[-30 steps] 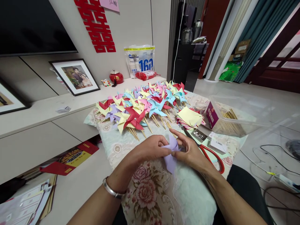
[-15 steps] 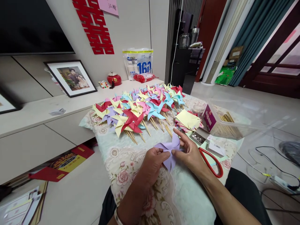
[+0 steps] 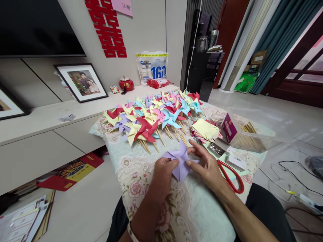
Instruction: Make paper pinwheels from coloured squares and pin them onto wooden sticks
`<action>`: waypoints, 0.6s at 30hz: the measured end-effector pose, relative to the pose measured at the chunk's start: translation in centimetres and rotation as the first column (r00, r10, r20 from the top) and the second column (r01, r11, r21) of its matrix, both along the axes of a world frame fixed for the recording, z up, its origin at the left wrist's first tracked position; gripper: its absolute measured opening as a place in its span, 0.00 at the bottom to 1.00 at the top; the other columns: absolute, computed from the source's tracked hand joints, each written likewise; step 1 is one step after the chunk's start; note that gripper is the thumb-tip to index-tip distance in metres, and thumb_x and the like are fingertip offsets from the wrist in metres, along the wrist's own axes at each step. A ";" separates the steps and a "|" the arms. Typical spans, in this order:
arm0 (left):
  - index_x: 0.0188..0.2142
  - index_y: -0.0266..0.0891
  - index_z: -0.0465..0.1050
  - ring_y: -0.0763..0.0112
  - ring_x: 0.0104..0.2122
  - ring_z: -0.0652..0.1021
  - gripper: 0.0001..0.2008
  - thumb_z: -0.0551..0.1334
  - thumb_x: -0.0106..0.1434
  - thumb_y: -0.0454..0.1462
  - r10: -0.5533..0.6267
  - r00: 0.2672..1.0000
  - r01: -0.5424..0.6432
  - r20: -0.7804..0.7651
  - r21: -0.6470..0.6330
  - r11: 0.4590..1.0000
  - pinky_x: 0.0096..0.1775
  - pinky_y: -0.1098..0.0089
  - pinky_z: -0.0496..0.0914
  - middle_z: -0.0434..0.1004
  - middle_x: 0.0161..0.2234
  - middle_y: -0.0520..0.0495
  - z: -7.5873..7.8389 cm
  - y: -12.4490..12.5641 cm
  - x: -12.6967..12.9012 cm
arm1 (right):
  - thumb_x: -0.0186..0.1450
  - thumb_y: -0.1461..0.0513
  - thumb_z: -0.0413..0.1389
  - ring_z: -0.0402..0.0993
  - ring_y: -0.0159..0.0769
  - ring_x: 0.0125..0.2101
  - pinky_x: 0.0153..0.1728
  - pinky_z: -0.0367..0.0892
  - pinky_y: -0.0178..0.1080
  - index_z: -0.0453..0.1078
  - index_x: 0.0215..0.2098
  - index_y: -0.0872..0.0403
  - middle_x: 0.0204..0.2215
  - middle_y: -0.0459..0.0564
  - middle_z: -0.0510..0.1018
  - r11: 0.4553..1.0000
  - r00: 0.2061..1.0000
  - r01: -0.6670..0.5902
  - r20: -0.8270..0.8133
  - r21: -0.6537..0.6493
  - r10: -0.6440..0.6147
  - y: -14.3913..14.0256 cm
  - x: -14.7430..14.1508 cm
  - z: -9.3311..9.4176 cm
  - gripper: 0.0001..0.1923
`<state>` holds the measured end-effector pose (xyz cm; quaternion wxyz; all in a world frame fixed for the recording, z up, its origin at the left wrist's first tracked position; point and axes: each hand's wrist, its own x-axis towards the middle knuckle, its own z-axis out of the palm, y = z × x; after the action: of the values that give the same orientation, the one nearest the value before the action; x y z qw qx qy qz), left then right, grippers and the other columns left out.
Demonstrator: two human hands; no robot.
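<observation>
A purple paper pinwheel (image 3: pixel 181 166) with folded blades is held over the front of the cloth-covered table. My left hand (image 3: pixel 164 173) pinches its left side between thumb and fingers. My right hand (image 3: pixel 207 166) is at its right edge, thumb and fingers apart, the thumb tip against or just over the right blade. Beyond my hands, many finished pinwheels (image 3: pixel 146 129) in red, yellow, blue, pink and purple lie in rows on wooden sticks. Several loose sticks (image 3: pixel 184 140) lie just past the pinwheel in my hands.
To the right are stacked paper squares (image 3: pixel 205 130), an opened small box of metal fasteners (image 3: pixel 216 149), a white box (image 3: pixel 236 162) and red-handled scissors (image 3: pixel 230 178). A clear plastic bin (image 3: pixel 252 143) holds more sticks. Cables (image 3: pixel 297 171) lie on the floor.
My right thumb has come off the pinwheel's centre toward its right edge, and the right fingers have spread. My left hand keeps its pinch. The view has shifted slightly.
</observation>
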<state>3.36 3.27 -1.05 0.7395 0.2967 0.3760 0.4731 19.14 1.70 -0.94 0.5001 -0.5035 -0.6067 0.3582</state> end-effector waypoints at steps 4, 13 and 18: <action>0.27 0.40 0.76 0.66 0.28 0.77 0.04 0.66 0.51 0.37 0.144 0.990 -0.144 -0.004 0.024 0.989 0.32 0.70 0.69 0.76 0.23 0.52 0.0 0.6 -1.1 | 0.65 0.62 0.59 0.70 0.48 0.51 0.53 0.64 0.51 0.66 0.59 0.47 0.49 0.54 0.76 0.942 0.958 0.006 0.269 0.335 -0.102 -0.6 0.1 0.7 0.23; 0.18 0.41 0.69 0.72 0.23 0.68 0.09 0.67 0.50 0.36 0.232 0.972 -0.234 0.047 0.049 0.971 0.29 0.72 0.66 0.69 0.19 0.55 -1.0 0.7 -1.1 | 0.66 0.74 0.52 0.66 0.48 0.48 0.45 0.60 0.51 0.71 0.45 0.55 0.45 0.56 0.74 0.780 0.757 -0.309 0.637 0.544 -0.145 -1.4 -1.1 0.5 0.14; 0.19 0.39 0.71 0.75 0.21 0.67 0.07 0.66 0.50 0.36 0.162 0.982 -0.165 0.096 0.030 0.986 0.27 0.74 0.63 0.68 0.18 0.55 0.1 0.1 -0.9 | 0.66 0.71 0.54 0.66 0.47 0.44 0.42 0.57 0.51 0.72 0.39 0.54 0.41 0.54 0.75 0.793 0.754 -0.295 0.639 0.534 -0.150 -1.5 -1.3 1.0 0.08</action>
<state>2.47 3.37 -0.96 0.7091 0.2564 0.3549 0.5527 17.80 0.18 0.01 0.3751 -0.3833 -0.8434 -0.0330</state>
